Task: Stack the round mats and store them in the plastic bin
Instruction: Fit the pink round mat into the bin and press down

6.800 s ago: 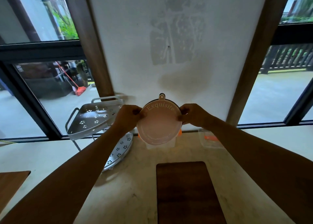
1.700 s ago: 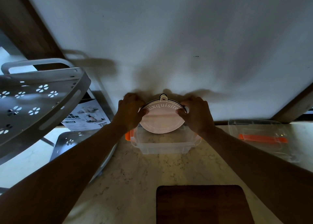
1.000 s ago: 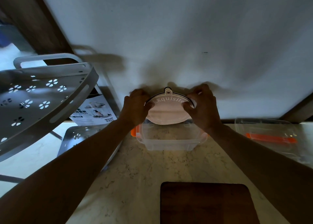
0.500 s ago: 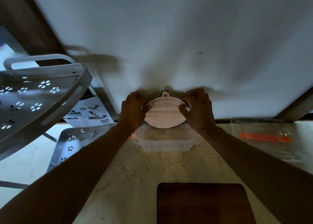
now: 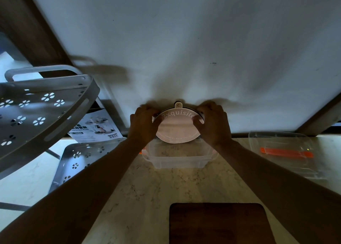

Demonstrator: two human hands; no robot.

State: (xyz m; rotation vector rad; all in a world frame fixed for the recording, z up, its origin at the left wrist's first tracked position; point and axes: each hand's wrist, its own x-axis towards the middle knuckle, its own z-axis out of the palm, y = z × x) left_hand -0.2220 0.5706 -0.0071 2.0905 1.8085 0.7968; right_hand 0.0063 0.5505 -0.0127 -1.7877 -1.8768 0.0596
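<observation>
- The round mats point(image 5: 178, 128) are held as one stack, tilted face toward the camera, just above the far half of the open plastic bin point(image 5: 177, 157), which stands on the bench point(image 5: 147, 192) against the wall.
- The left hand point(image 5: 144, 124) and right hand point(image 5: 214, 124) are both clamped on the stack, one at each side edge, thumbs on the front face and fingers behind.
- The mats look thin and light, likely flexible rather than rigid; a dark rim behind the pale front one suggests at least two layers that could slide against each other if the grip loosens.
- A grip at opposite edges, as now, seems the safest hold; the small hanging tab point(image 5: 178, 105) at the top is too little to carry the stack.
- The stack looks nearly as wide as the bin's opening, so it will probably need to go in flat and centred.
- How many mats there are cannot be told; the back ones are hidden.
- The scene is dim, and the bin's far wall and the stack's lower edge merge, so whether they touch is unclear.
- The clear lid point(image 5: 284, 153) lies well to the right.
</observation>
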